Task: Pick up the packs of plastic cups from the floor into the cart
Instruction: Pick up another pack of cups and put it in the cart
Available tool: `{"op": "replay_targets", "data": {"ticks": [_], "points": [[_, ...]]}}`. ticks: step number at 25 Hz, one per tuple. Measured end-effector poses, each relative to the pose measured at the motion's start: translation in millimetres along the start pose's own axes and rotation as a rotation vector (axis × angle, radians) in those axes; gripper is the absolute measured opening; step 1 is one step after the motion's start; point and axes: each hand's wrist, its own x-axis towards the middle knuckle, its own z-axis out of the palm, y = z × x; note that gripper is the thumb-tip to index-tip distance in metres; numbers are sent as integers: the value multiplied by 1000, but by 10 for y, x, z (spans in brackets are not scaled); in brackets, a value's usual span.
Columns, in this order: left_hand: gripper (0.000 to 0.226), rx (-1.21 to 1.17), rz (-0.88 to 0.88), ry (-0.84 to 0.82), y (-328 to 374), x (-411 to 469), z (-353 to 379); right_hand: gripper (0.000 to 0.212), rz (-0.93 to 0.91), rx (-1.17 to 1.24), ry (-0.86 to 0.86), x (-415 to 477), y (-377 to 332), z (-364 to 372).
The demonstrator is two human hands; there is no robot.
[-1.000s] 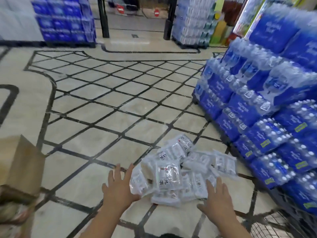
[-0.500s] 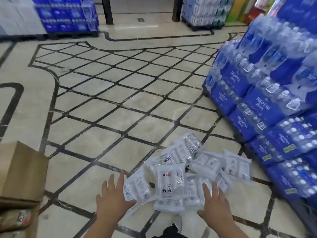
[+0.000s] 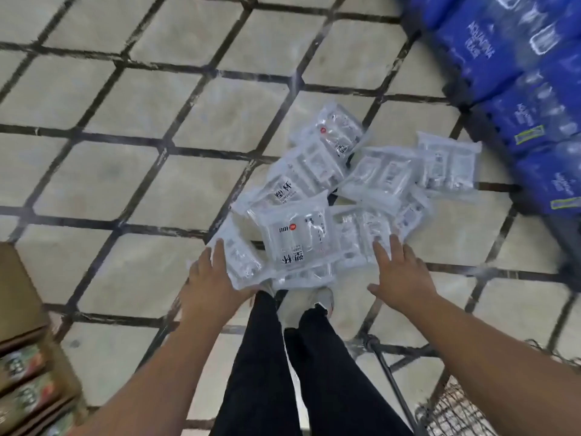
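Tiled floor (image 3: pixel 125 184) holds the heaped plastic cup packs (image 3: pixel 295 237); left hand (image 3: pixel 213 284) and right hand (image 3: pixel 402 275) flank them, fingers straight, grasping nothing, probably to scoop several toward the cart (image 3: pixel 452 410).

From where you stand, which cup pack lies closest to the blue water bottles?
The rightmost pack, sticking out farthest right, just beside the blue bottle stack.

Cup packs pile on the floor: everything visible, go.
The pile of cup packs is a heap of several clear plastic bags holding white cups, some with red-dot labels and black print, lying flat and overlapping at mixed angles on the tiled floor beside blue water cases. The left hand touches its near-left pack; the right hand, fingers straight, meets its near-right edge.
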Motion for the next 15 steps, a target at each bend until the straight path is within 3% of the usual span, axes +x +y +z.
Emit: {"op": "replay_targets", "data": {"ticks": [7,11,15], "points": [[130,163,111,-197,-255,1957,1828,108,34,67,-3,2088,-310,1030],[136,46,129,-213,-369,2491,2765,116,-3,68,-9,3044,-552,1609],[141,-157,114,-255,-470,2735,3432,137,28,223,-2,3600,-683,2060]]}}
